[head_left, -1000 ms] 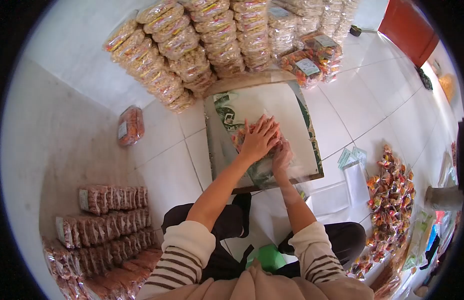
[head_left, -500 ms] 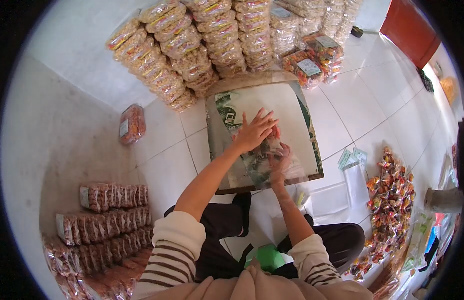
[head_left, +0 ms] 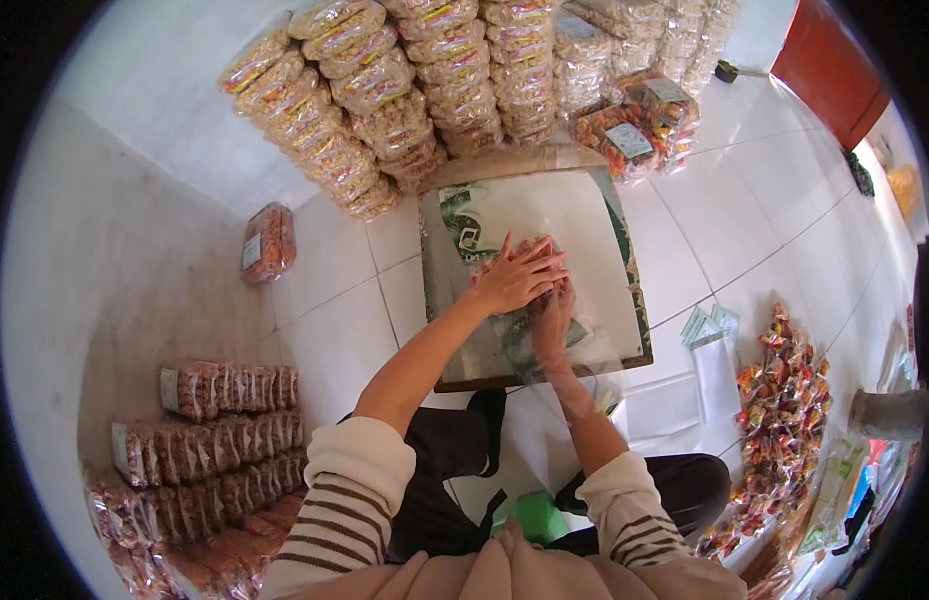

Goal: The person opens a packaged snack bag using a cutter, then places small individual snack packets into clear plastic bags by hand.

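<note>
A clear plastic bag [head_left: 596,345] with small reddish packets [head_left: 536,247] in its far end lies on a low table [head_left: 584,205] with a pale top and green print. My left hand [head_left: 519,278] rests flat over the packets, its fingers spread. Beside it and slightly nearer to me, my right hand [head_left: 553,315] is inside the clear bag, with its fingertips against the packets and partly under my left fingers. Whether the right fingers grip anything is hidden by the plastic and the other hand.
Tall stacks of snack bags [head_left: 439,80] stand beyond the table, with filled orange bags [head_left: 629,140] at their right. One packed bag [head_left: 269,243] leans by the left wall. Reddish-brown packs [head_left: 224,440] fill the lower left. Strung packets [head_left: 782,400] and labels [head_left: 711,325] lie right.
My right hand has moved forward inside the bag, up to the packets beside my left hand. My left hand lifted slightly, then came back down over the packets. The view has shifted a little.
</note>
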A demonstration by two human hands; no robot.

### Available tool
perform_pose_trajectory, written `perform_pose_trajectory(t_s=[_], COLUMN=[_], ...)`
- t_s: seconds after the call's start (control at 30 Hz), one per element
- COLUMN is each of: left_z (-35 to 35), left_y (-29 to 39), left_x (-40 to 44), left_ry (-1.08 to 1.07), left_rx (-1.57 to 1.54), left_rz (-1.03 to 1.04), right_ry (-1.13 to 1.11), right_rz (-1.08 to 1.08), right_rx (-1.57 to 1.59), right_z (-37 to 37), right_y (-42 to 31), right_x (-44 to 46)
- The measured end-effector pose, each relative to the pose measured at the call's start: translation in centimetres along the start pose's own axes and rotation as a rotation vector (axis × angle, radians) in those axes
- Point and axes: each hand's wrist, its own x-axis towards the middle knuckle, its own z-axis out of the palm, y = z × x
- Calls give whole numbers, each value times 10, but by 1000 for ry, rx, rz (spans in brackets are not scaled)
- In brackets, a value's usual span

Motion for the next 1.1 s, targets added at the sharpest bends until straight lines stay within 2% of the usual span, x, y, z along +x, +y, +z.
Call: perform_pose_trajectory(t_s=[0.03,0.1,0.13,0.2,0.33,0.4,0.53,0.57,0.63,0.67,0.7,0.73,0.83,0.93,1.0,1.07,1.1], left_z=[0,-3,-5,-7,-5,-4,-4,-6,-5,-6,-4,-3,-1,-3,-7,-11,-9], left_y=[0,-5,-7,-13,-15,-13,-14,-16,-28,-39,-54,-61,-64,-57,-54,-50,-50], left_x=[3,4,3,0,-9,-7,-7,-7,-7,-7,-8,-10,-16,-15,-15,-14,-13], left_ry=[5,64,109,88,2,4,-46,-44,73,78,50,18,-97,-6,-56,-110,-45], left_rx=[-26,-89,-150,-105,-55,-104,-127,-128,-275,-281,-527,-773,-772,-805,-771,-737,-714], left_rz=[-4,-54,-105,-121,-91,-72,-93,-95,-204,-208,-337,-463,-423,-359,-371,-382,-312], right_ry=[2,63,65,-89,-57,-9,-78,1,75,-10,-95,-99,-236,-157,-139,-100,-59], right_rz=[-7,203,202,199,204,192,226,137,37,138,243,245,181,157,60,123,185], right_rx=[-4,157,155,149,97,222,232,194,149,154,159,155,247,216,239,206,172], right_z=[-3,-8,-10,-11,-5,-4,-4,-5,-13,-24,-31,-31,-20,-13,-14,1,6], right_y=[-2,-3,-1,-2,-10,-15,-17,-15,-14,-17,-19,-16,-8,-17,-27,-25,-26], right_x=[-1,-8,-11,-17,-6,2,5,2,-4,-13,-20,-27,-35,-26,-16,-16,-15])
